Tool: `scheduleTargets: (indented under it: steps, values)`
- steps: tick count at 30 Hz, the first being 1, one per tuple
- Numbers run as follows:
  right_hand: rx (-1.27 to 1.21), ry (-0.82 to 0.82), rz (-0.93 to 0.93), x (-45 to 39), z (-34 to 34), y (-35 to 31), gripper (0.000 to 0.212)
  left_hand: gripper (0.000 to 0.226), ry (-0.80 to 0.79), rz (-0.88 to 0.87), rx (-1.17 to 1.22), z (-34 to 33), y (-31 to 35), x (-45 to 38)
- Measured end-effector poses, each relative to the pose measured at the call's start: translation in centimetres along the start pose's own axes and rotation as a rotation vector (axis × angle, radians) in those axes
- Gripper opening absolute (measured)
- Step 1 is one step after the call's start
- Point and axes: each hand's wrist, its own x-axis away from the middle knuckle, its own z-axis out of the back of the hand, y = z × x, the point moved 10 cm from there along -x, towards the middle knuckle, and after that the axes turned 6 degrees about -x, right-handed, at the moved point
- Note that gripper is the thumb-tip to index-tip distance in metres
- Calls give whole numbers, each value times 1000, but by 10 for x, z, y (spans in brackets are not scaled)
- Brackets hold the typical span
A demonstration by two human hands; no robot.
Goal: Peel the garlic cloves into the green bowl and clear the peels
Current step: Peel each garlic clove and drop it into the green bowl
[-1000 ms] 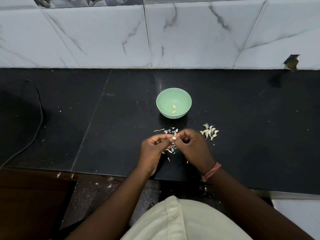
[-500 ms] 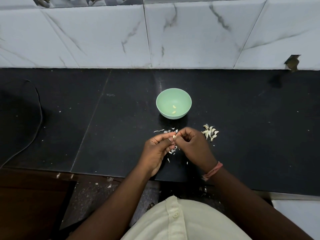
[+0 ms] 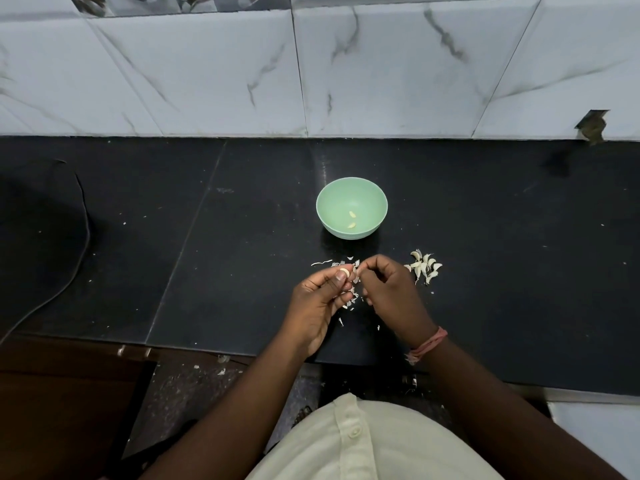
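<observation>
Since half a second ago both hands have parted slightly; the clove, then hidden between the meeting fingertips, now shows bare at the left fingertips.

Near: cream shirt (image 3: 363,441) at lower edge. Left hand (image 3: 320,306) raised just above desk (image 3: 225,271), thumb and forefinger pinching a pale peeled garlic clove (image 3: 344,272). Clove's long axis runs roughly left–right, slightly tilted; which end is the tip cannot be told. Right hand (image 3: 391,296), pink band (image 3: 427,346) at wrist, fingers curled, pinching a scrap of peel (image 3: 356,268) just right of the clove, nearly touching it.

Under and between the hands: loose peels (image 3: 349,299) scattered on the dark desk, one thin strip (image 3: 321,263) off to the left.

Just right of the right hand: small heap of unpeeled cloves (image 3: 424,266), lying at mixed angles.

Farther: green bowl (image 3: 332,206) upright, well apart from the hands, two peeled cloves (image 3: 352,220) inside. Cable (image 3: 83,244) curves along far left. Marbled tile wall (image 3: 207,81) behind.
</observation>
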Motion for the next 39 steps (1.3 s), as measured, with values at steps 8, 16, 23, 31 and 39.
scheduleTargets:
  steps: [8,16,23,31,39]
  values:
    - [90,55,-33,0,6,5,44,25,15,39,-21,4,-5,-2]
    - [346,24,78,-4,6,1,14,21,25,-4,-14,-1,0,-4]
    - [287,70,138,-2,12,-20,24,17,53,-58,9,-1,8,-5]
    - [214,46,160,-5,6,-24,9,15,68,-88,38,1,13,-3]
    - [98,11,83,-2,-7,-25,6,15,104,-124,-4,5,14,-1]
